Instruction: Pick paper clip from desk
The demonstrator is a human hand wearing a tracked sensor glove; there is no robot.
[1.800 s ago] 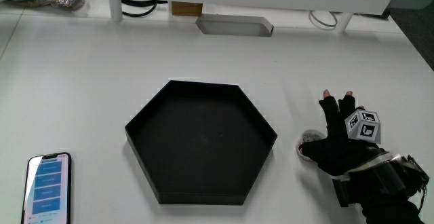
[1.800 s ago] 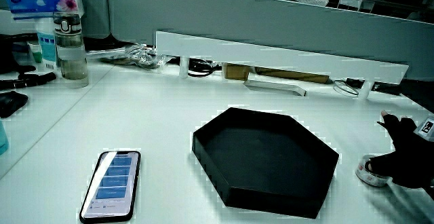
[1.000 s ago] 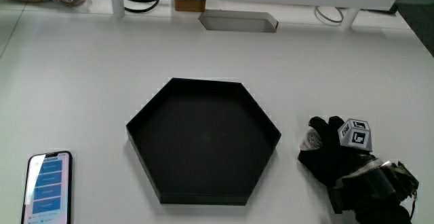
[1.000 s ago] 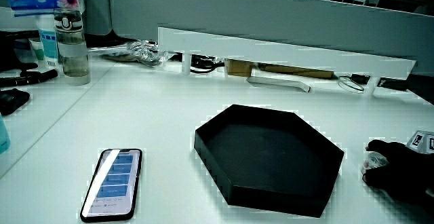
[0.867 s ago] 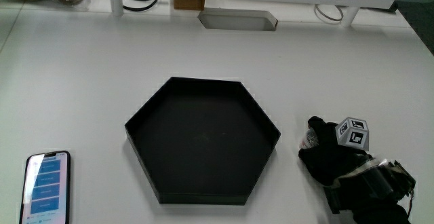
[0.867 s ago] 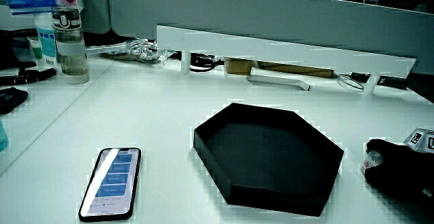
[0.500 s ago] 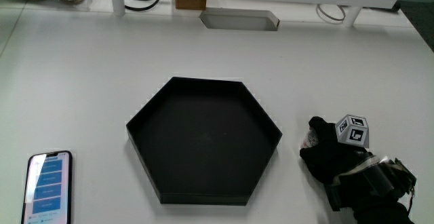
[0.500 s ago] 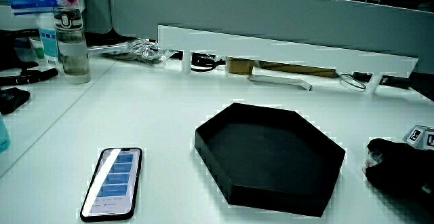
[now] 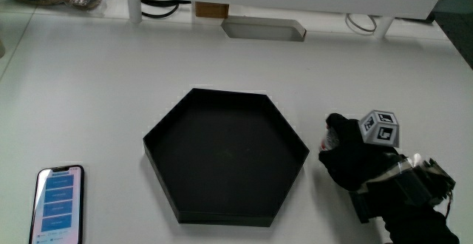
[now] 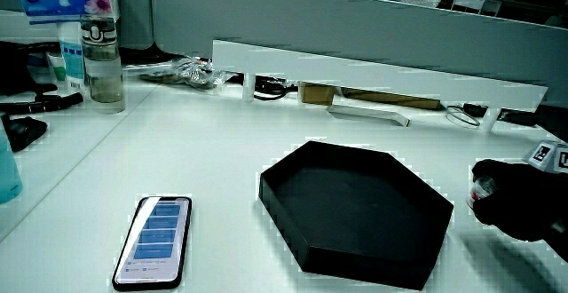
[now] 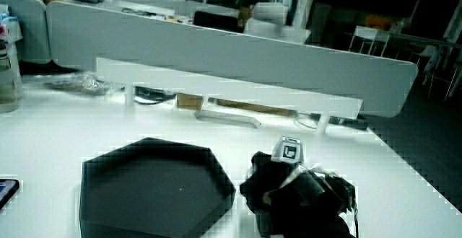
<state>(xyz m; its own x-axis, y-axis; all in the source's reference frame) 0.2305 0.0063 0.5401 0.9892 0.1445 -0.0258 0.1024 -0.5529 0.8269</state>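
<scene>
Fingers of the hand [image 9: 355, 159] are curling into a clenched grip around a small pale object [image 9: 334, 134], which is showing only as a light patch between the black fingertips, just beside the black hexagonal tray [image 9: 225, 155]. Whether it is the paper clip cannot be told; too little of it is showing. In a side view the same pale spot [image 10: 480, 189] is peeking out of the glove next to the tray's corner. The thing is looking light and small, probably stiff and a bit slippery against glove fabric, so it is likely calling for a fingertip pinch across its edges and not a whole-palm squeeze; a loose hold could let it slide out. The patterned cube [image 9: 379, 129] is sitting on the back of the hand, facing upward. The worktop [image 9: 111, 81] is white, smooth and flat, giving little friction. A phone [image 9: 58, 203] is lying with its screen lit, nearer to the person than the tray, and a clear bottle [image 10: 104, 58] is standing near the low partition [image 10: 382, 71].
</scene>
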